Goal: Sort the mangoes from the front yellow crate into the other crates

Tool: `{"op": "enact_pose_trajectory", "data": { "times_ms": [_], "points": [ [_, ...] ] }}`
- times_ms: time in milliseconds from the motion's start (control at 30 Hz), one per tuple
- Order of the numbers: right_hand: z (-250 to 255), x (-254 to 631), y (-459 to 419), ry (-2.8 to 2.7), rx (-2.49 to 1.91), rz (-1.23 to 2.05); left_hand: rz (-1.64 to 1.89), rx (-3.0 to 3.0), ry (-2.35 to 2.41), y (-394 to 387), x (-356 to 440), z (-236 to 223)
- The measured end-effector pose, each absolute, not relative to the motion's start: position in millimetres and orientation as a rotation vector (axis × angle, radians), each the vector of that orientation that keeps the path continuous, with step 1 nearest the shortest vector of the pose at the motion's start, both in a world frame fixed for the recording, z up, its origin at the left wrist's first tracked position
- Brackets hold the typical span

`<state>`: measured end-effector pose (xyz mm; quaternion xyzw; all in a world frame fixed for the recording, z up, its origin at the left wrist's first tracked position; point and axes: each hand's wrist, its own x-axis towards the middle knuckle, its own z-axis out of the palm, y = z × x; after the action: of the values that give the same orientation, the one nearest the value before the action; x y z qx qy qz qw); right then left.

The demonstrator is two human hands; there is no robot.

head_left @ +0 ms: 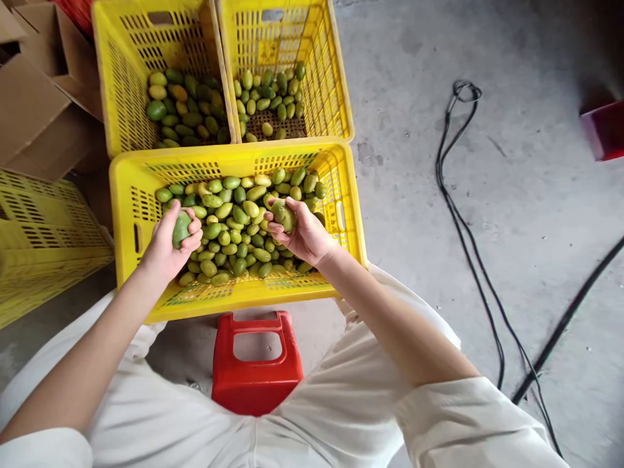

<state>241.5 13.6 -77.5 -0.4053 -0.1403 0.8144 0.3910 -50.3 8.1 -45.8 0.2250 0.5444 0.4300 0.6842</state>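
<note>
My left hand (175,237) is closed around a smooth green oval fruit (182,229), above the left side of the front yellow crate (238,304). My right hand (305,231) grips another green fruit (283,216), duller and brownish on its surface, over the crate's right half. Beneath both hands lies a heap of oval fruits (238,250), green to yellow, that covers much of the crate floor. The exact kind of fruit cannot be made out.
Behind stand two more yellow crates, the left one (121,97) and the right one (336,97), both holding similar fruits. Cardboard boxes (34,110) and another yellow crate (43,234) are at left. A red stool (256,387) sits between the legs. Black cables (453,208) lie on the concrete floor.
</note>
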Motion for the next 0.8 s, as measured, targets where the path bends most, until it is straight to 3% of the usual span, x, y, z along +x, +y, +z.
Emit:
{"op": "enact_pose_trajectory", "data": {
  "times_ms": [800],
  "points": [
    [-69.9,243.8,22.5,-0.220,-1.091,1.931,1.139,0.200,1.307,8.2,-43.6,-48.9]
  ]
}}
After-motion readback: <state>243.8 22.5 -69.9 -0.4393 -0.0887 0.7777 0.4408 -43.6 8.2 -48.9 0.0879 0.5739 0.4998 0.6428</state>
